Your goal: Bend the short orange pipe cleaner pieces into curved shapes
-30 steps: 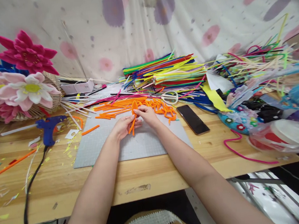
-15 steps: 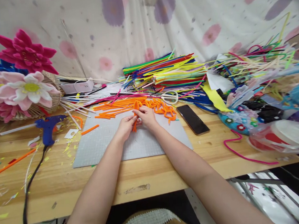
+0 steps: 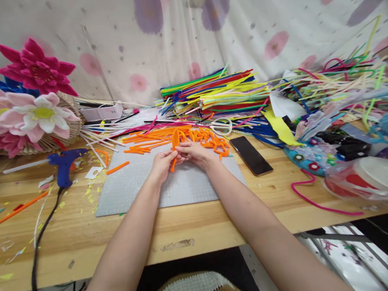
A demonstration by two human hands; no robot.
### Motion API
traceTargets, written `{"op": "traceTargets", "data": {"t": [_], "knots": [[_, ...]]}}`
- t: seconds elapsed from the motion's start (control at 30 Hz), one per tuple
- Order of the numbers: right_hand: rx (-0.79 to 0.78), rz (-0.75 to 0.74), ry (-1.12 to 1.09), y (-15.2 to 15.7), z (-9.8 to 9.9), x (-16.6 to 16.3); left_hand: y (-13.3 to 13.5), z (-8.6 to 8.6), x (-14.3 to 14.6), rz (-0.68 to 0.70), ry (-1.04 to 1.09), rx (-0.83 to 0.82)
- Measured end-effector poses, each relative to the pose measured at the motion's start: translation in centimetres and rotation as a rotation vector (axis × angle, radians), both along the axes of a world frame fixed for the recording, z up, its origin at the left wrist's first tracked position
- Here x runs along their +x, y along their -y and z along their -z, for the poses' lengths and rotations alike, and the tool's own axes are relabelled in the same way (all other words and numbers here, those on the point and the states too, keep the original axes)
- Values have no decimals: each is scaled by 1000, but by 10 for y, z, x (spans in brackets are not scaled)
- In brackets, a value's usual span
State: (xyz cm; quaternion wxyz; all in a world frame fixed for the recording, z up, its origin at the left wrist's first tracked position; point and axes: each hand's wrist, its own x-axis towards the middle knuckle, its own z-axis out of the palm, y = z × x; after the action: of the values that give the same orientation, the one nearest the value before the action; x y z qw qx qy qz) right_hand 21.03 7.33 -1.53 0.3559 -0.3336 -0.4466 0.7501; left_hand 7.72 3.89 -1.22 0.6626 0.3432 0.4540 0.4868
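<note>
Orange pipe cleaners [image 3: 175, 139], bent into a narrow petal-like loop, stand upright between my hands above the grey cutting mat [image 3: 184, 193]. My left hand [image 3: 163, 163] pinches the lower part, with short ends poking out below the fingers. From the other side my right hand [image 3: 192, 153] closes its fingertips on the same piece. Behind the hands lie straight orange pipe cleaners [image 3: 143, 138], and to the right a heap of bent orange pieces [image 3: 214, 141]. One short orange length [image 3: 118, 168] rests at the mat's left edge.
A blue glue gun [image 3: 64, 167] with a black cord lies left, near fabric-like flowers [image 3: 37, 72]. A phone [image 3: 251, 155] and white-handled scissors [image 3: 224, 126] are on the right. Bundled coloured pipe cleaners [image 3: 217, 94] line the back. A clear plastic tub [image 3: 367, 179] stands far right.
My right hand has slid down and to the right, from the upper loop to its lower part, so more of the orange loop shows. My left hand stays on it.
</note>
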Motion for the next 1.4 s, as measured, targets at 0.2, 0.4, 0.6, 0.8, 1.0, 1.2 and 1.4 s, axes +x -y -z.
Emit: {"op": "traceTargets", "data": {"t": [0.2, 0.4, 0.6, 0.8, 1.0, 1.2, 1.4], "knots": [[39, -8, 28, 0, 1, 3, 1, -4, -6, 126, -18, -64], [46, -69, 68, -1, 2, 7, 0, -2, -10, 243, 2, -36], [105, 90, 112, 1, 2, 2, 1, 4, -8, 346, -141, 161], [135, 193, 103, 0, 0, 4, -2, 8, -12, 115, -718, 536], [66, 100, -5, 0, 1, 2, 0, -5, -29, 117, -907, 700], [-108, 39, -208, 5, -1, -5, -1, -7, -28, -23, -983, 873], [-93, 179, -284, 6, -4, -9, 1, 1, -10, -304, -818, 780]]}}
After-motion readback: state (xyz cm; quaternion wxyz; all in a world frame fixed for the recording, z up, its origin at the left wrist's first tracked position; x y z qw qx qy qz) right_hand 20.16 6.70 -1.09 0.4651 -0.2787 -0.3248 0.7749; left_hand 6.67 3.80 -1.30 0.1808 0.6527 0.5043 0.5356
